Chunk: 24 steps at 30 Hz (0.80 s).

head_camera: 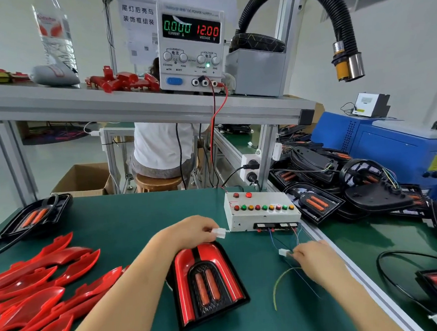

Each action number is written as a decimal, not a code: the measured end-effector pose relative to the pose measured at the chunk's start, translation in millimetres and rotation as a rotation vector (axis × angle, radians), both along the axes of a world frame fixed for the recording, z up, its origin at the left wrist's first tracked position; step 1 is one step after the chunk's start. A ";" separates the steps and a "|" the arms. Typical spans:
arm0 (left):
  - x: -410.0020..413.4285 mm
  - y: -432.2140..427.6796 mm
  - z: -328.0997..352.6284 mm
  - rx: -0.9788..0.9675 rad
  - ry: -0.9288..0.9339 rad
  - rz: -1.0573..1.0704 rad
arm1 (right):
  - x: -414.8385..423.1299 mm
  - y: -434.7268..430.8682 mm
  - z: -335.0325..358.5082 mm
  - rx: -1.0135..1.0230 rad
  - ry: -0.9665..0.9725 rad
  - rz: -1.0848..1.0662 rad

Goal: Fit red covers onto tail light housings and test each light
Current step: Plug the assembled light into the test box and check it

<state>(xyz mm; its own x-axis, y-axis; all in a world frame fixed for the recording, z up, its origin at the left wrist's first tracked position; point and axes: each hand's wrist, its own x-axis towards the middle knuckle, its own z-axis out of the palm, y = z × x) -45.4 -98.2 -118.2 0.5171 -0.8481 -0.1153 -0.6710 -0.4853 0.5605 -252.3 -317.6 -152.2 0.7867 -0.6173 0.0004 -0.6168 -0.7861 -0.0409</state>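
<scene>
The step in hand is looking like the test hookup, with two plugs waiting to be joined. The left hand (191,232) is pinching a white connector (220,233) between thumb and fingertips, just in front of the test box (259,211). The right hand (311,257) is pinching a second white plug (284,252) that is trailing thin wires towards that box. Doing this well is meaning squaring the two plug faces, matching their keyed sides and pushing straight home, gripping the plug bodies rather than tugging the fine leads. The tail light housing (207,285), its red cover (182,271) fitted, is lying flat on the green mat (138,217) between the forearms, just below the left hand and held by neither. The power supply (191,45) is showing zero current, so the light is probably drawing nothing yet
</scene>
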 end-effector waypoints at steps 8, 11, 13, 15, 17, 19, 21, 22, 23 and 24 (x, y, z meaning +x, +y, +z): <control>-21.4 16.6 -1.4 0.072 0.008 -0.094 | 46.1 88.9 7.5 0.812 -0.375 0.112; -33.8 22.4 -1.6 0.032 0.060 -0.079 | 64.0 103.3 10.0 1.041 -0.280 0.111; -40.8 30.0 -1.7 -0.042 0.150 0.000 | 70.4 105.1 5.4 1.084 -0.221 0.165; -44.3 42.0 -1.2 -0.164 0.187 0.170 | 71.8 104.5 0.6 1.161 -0.203 0.135; -46.5 58.3 -3.5 -0.135 0.076 0.397 | 67.7 102.3 -2.3 1.250 -0.233 0.064; -54.0 78.7 -11.0 0.038 0.050 0.564 | 60.9 101.1 -3.3 1.328 -0.259 0.002; -72.9 94.8 -17.0 0.148 0.244 0.587 | 53.7 101.9 -4.5 1.392 -0.305 -0.044; -82.7 99.1 -21.2 0.157 0.316 0.581 | 50.4 103.0 -5.4 1.412 -0.328 -0.058; -90.0 100.1 -28.4 0.137 0.330 0.568 | 47.0 105.2 -6.5 1.432 -0.349 -0.069; -97.5 98.8 -31.2 0.101 0.309 0.544 | 43.9 107.8 -7.6 1.454 -0.371 -0.075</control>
